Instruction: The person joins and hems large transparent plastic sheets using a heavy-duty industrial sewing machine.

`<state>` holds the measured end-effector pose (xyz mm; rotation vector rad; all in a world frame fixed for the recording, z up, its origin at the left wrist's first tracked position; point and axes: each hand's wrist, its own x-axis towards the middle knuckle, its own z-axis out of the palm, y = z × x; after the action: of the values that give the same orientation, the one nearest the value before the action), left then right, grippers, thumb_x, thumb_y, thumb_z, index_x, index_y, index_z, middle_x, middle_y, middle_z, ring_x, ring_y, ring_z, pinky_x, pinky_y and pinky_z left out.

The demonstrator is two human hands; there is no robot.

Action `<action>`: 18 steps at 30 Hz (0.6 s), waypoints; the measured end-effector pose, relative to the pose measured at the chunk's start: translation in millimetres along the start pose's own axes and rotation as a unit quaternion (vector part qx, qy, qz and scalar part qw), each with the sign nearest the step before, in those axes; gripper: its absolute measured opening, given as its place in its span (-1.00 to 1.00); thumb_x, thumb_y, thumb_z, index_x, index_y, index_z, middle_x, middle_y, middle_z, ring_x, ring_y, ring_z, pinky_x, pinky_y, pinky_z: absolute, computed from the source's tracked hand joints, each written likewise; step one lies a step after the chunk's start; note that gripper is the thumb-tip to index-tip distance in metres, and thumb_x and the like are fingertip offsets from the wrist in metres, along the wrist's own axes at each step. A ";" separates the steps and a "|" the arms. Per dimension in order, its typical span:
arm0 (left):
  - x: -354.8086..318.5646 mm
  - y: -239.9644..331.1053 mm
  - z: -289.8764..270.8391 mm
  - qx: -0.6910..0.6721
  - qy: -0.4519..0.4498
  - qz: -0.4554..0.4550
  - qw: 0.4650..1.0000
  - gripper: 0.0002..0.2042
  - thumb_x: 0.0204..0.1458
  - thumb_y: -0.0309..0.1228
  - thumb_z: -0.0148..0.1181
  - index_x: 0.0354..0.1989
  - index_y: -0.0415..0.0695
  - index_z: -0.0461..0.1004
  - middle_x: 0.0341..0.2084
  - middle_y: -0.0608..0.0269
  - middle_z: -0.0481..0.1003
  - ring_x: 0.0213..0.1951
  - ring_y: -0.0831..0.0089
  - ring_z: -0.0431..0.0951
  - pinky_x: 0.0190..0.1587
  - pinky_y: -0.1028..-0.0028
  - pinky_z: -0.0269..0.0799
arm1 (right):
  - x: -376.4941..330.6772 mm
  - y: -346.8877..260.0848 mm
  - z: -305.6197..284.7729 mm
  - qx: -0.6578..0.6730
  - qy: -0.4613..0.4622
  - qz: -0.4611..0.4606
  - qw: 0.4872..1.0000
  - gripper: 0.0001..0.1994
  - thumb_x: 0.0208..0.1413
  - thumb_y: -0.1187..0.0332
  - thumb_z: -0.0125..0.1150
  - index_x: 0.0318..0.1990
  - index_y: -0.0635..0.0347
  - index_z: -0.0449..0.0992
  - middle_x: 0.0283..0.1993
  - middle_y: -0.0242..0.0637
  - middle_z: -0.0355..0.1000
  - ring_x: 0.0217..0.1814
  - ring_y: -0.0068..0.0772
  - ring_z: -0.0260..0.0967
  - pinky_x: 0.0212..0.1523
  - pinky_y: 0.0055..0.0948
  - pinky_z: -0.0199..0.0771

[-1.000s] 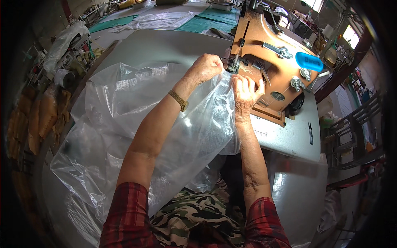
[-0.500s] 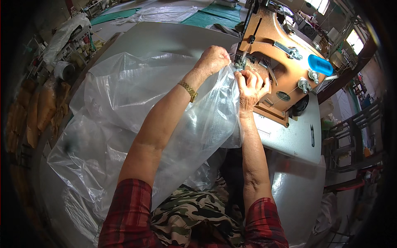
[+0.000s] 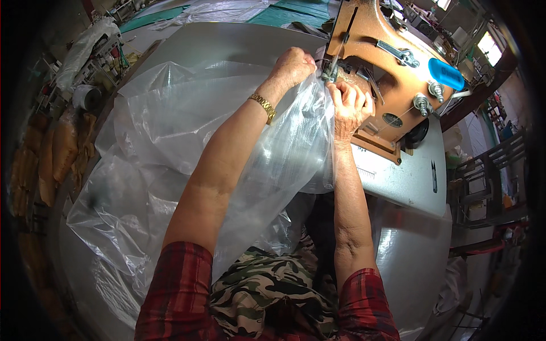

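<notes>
Pinching crinkly clr plastic sht (image 3: pixel 176 131); L hand (image 3: pixel 293 67), R hand (image 3: pixel 350 108); tan sewing mach. (image 3: pixel 392 85) nr

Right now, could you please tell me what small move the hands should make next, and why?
Perhaps smooth the clear plastic sheet flatter beside the sewing machine: the left hand and right hand both seem to pinch it close to the machine's working end, and folds run back from there.

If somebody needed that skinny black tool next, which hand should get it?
Probably the right hand: it's closer to the skinny black tool, which lies toward the table's right edge. The left hand is farther away. Both are at the clear sheet now.
</notes>
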<state>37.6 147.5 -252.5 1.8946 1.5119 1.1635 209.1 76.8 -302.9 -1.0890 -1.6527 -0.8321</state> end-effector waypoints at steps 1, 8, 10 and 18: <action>1.4 -1.7 0.6 0.006 -0.003 -0.008 1.000 -0.83 -0.11 -0.36 0.27 -0.37 -0.14 0.66 -0.39 0.04 0.64 -0.30 0.17 0.66 -0.15 0.29 0.54 | 0.3 0.4 1.5 0.002 0.004 -0.003 1.000 -0.74 -0.10 0.34 0.33 -0.18 -0.19 0.60 -0.10 -0.49 0.44 0.10 -0.40 0.35 0.32 -0.14 0.01; -8.8 11.6 -5.3 0.045 0.025 0.043 0.998 -0.81 -0.08 -0.33 0.26 -0.32 -0.13 0.65 -0.39 0.00 0.63 -0.27 0.09 0.64 -0.12 0.21 0.53 | 0.4 -1.5 -0.9 0.007 0.011 0.003 1.000 -0.72 -0.12 0.35 0.34 -0.17 -0.18 0.59 -0.11 -0.51 0.45 0.09 -0.41 0.36 0.22 -0.22 0.09; -24.0 27.5 -12.4 0.150 0.022 0.027 0.988 -0.73 -0.01 -0.42 0.30 -0.17 -0.32 0.55 -0.22 0.01 0.61 -0.15 0.18 0.61 -0.06 0.24 0.48 | 0.4 -1.1 -1.0 0.010 0.013 0.008 1.000 -0.71 -0.13 0.35 0.34 -0.17 -0.17 0.59 -0.11 -0.52 0.45 0.08 -0.41 0.37 0.20 -0.23 0.12; -261.2 88.9 -52.6 0.133 -0.070 0.196 0.969 -0.33 0.06 -0.15 0.31 0.31 -0.19 0.26 0.35 -0.08 0.19 0.37 0.01 0.18 0.38 0.14 0.09 | 3.8 -2.5 -12.3 0.032 0.007 0.006 0.999 -0.75 -0.09 0.36 0.31 -0.18 -0.08 0.60 -0.15 -0.54 0.45 0.05 -0.46 0.39 0.16 -0.29 0.13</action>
<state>32.8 -133.1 -242.4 2.4866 1.3046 0.9918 210.4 66.1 -295.5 -1.0462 -1.6476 -0.7730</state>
